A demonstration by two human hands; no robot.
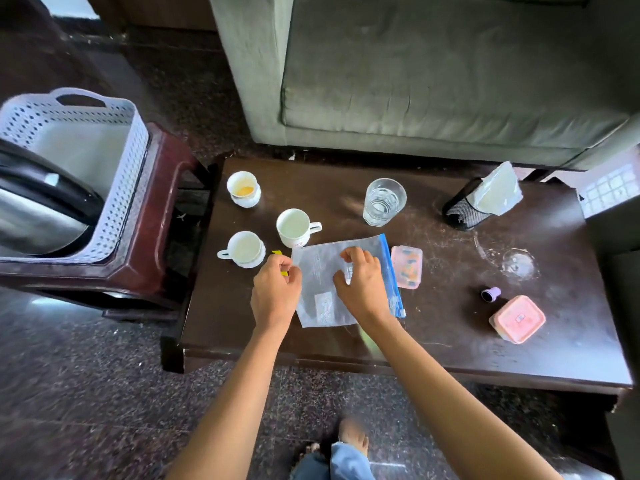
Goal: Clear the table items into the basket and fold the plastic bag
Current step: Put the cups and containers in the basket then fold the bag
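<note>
1. While the basket sits on a maroon stool at far left, holding only a steel kettle, most items on the table are not yet cleared.
2. Three white cups stand on the table's left part.
3. The left hand pinches the left edge of the plastic bag, just beside a small yellow thing.
4. The bag lies flat near the table's front edge, with its blue zip strip to the right. The right hand rests on it with bent fingers; I cannot tell whether it is pressing or pinching.
5. Folding looks to be the step in hand. The next move calls for carrying one edge across and flattening the crease, as the film is likely to be slippery.
6. Rightward, a glass, two pink boxes, a purple cap and a mesh holder are still to be cleared.
</note>
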